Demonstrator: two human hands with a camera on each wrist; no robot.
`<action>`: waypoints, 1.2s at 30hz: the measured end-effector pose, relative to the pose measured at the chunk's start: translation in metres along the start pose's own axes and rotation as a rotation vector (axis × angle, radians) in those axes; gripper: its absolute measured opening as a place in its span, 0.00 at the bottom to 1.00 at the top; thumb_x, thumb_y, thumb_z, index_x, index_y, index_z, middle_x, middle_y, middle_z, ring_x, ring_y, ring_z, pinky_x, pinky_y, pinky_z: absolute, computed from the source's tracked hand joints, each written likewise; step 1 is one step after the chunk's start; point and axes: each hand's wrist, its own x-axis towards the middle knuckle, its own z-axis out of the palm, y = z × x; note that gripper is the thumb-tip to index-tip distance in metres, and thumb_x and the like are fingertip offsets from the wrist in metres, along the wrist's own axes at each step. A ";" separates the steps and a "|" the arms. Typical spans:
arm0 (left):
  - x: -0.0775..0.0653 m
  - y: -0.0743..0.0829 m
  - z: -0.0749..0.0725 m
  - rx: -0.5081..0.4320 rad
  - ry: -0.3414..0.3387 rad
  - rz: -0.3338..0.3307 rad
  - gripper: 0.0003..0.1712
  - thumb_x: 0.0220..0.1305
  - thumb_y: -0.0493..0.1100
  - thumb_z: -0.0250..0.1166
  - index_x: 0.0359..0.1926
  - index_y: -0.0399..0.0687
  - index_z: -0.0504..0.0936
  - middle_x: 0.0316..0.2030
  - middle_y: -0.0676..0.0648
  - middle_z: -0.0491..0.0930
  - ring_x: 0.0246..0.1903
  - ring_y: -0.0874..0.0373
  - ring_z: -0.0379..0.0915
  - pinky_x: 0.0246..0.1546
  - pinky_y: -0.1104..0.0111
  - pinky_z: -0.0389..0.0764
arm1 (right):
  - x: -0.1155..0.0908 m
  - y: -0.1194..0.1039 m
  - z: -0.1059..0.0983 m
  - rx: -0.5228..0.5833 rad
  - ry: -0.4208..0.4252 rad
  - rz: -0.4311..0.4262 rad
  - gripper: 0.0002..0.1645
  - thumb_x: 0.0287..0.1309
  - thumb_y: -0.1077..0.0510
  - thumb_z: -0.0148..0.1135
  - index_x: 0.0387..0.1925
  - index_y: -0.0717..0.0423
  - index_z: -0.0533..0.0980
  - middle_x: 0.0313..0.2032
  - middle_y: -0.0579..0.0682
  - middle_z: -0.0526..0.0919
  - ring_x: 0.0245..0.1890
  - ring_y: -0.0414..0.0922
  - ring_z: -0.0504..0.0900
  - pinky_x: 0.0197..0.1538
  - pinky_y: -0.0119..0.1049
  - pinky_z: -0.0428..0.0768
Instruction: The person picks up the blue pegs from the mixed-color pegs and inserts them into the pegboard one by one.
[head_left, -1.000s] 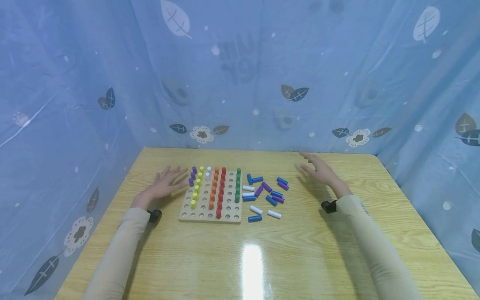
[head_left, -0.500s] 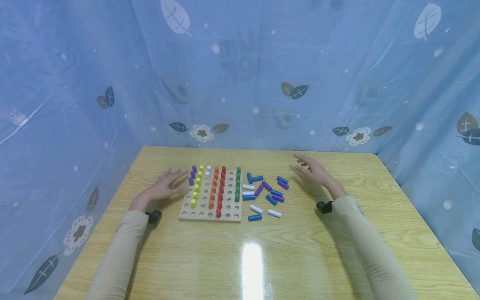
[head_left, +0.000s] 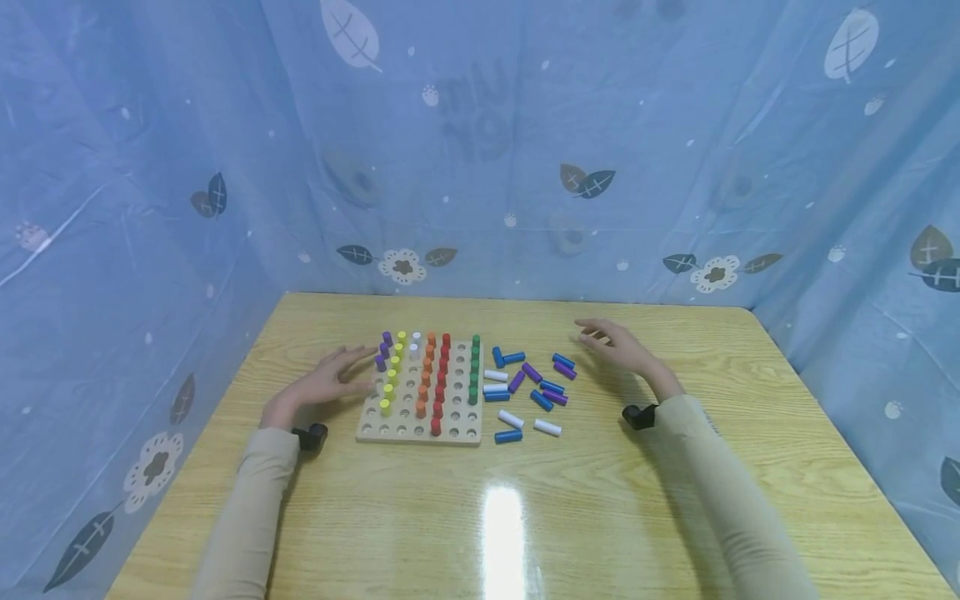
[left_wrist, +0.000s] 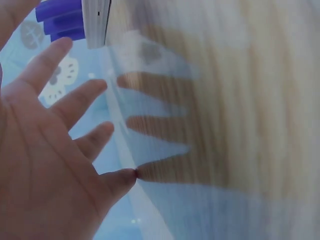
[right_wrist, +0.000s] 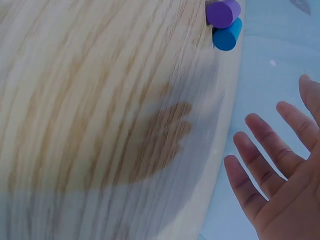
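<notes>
A wooden pegboard (head_left: 420,438) lies on the table with rows of upright pegs: purple, yellow, white, orange, red and green. My left hand (head_left: 322,383) is at the board's left edge, fingers spread; in the left wrist view its little finger (left_wrist: 122,182) meets the tabletop. Purple pegs (left_wrist: 62,20) stand just past its fingers; whether it touches the board I cannot tell. My right hand (head_left: 621,348) hovers right of the loose pegs, holding nothing, its fingers apart. Loose blue pegs (head_left: 508,437), purple pegs (head_left: 532,372) and white pegs (head_left: 547,427) lie right of the board.
The wooden table (head_left: 600,500) has a bright glare patch (head_left: 503,533) near its front. A blue patterned curtain (head_left: 480,167) encloses the back and both sides. Bare holes show among the board's rows. Each wrist carries a small black camera (head_left: 641,416).
My right hand has moved left and slightly nearer, toward the loose pegs. The left hand's fingers have drawn in a little beside the board. The pegs have stayed where they were.
</notes>
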 end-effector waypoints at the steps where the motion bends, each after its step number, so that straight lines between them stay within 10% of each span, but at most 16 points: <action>1: 0.000 0.000 0.001 0.000 0.000 0.004 0.45 0.58 0.57 0.63 0.71 0.54 0.53 0.71 0.37 0.46 0.69 0.34 0.27 0.60 0.31 0.31 | 0.000 0.000 0.001 -0.002 -0.004 -0.002 0.26 0.68 0.54 0.47 0.63 0.64 0.64 0.57 0.64 0.72 0.52 0.58 0.74 0.54 0.54 0.74; 36: -0.002 0.001 0.006 -0.016 0.007 0.051 0.41 0.58 0.54 0.64 0.69 0.50 0.59 0.70 0.33 0.44 0.68 0.31 0.25 0.61 0.36 0.21 | 0.009 -0.001 0.019 0.058 -0.163 -0.025 0.20 0.64 0.58 0.55 0.56 0.60 0.73 0.47 0.58 0.79 0.46 0.53 0.78 0.50 0.49 0.78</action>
